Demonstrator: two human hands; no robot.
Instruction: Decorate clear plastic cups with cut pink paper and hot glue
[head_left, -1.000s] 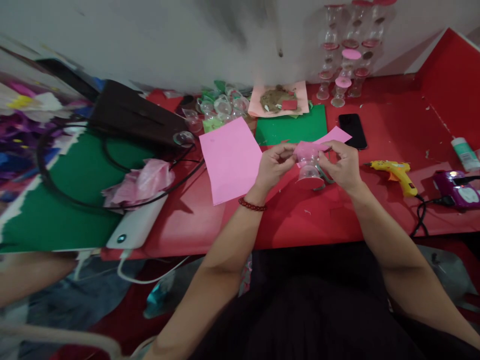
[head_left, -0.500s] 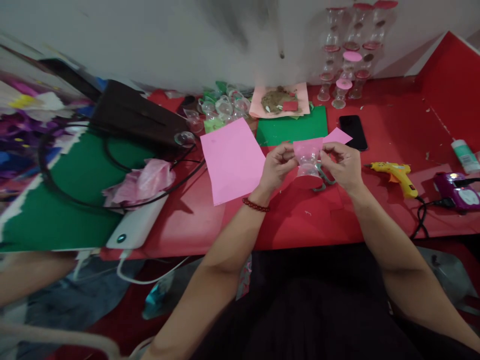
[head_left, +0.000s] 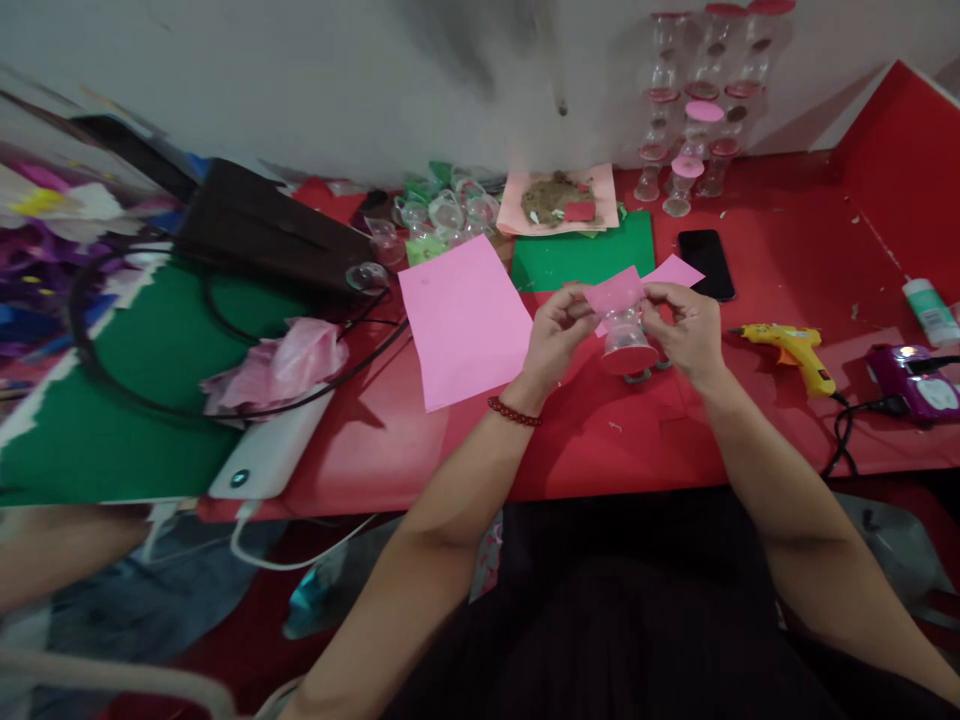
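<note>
Between my two hands is a clear plastic hourglass shape [head_left: 624, 322], which looks like two small cups joined at the waist. A pink paper piece [head_left: 616, 290] covers its upper end, and a red paper disc [head_left: 630, 359] is at its lower end. My left hand [head_left: 559, 335] is closed, pinching the paper's left edge. At the right edge, the closed fingers of my right hand [head_left: 684, 328] grip the paper close to the plastic rim. Scissors handles [head_left: 661, 366] show partly behind the disc. A pink paper scrap [head_left: 675, 270] lies beyond my right hand.
A pink sheet [head_left: 469, 325] lies left of my hands, and a green sheet [head_left: 585, 250] beyond them. To the right are a phone [head_left: 706, 264], a yellow glue gun [head_left: 795, 350] and a purple power socket [head_left: 915, 380]. Stacked plastic hourglasses [head_left: 686, 165] stand by the wall.
The plastic hourglass has tilted, its red disc swinging right and toward me. The pink paper on top now slants, its right side higher. Both hands keep nearly the same place.
</note>
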